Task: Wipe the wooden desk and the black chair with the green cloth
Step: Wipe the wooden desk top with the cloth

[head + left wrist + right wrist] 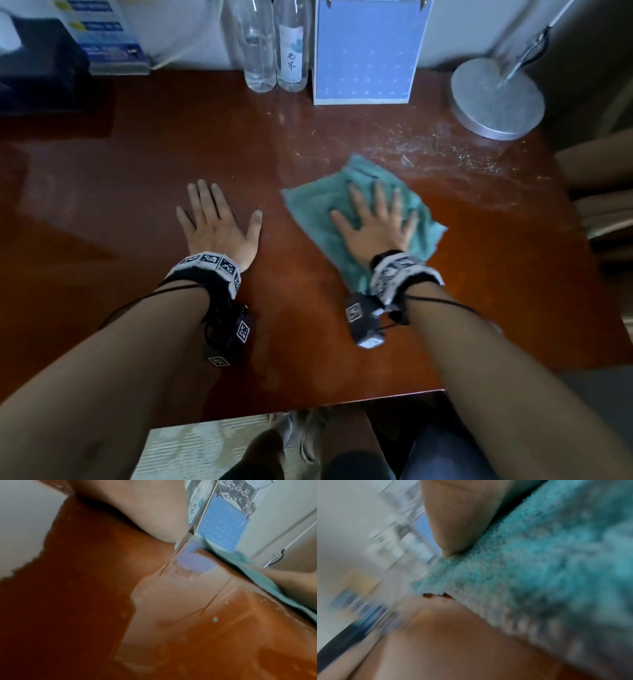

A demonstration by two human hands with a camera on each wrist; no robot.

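The green cloth (315,212) lies spread on the reddish wooden desk (137,164), right of centre. My right hand (375,219) presses flat on it with fingers straight and spread. In the right wrist view the thumb (457,520) rests on the fluffy cloth (539,568), blurred by motion. My left hand (219,219) lies flat and open on the bare desk, to the left of the cloth. The left wrist view shows the desk surface (85,601) and the cloth's edge (264,581). Dust and streaks (445,150) lie on the desk beyond the cloth. No black chair is visible.
At the desk's back edge stand two clear bottles (274,44), a blue desk calendar (366,51) and a round silver lamp base (496,99). A dark object (37,65) and a leaflet stand (102,37) sit at the back left. The near edge (308,404) runs above my legs.
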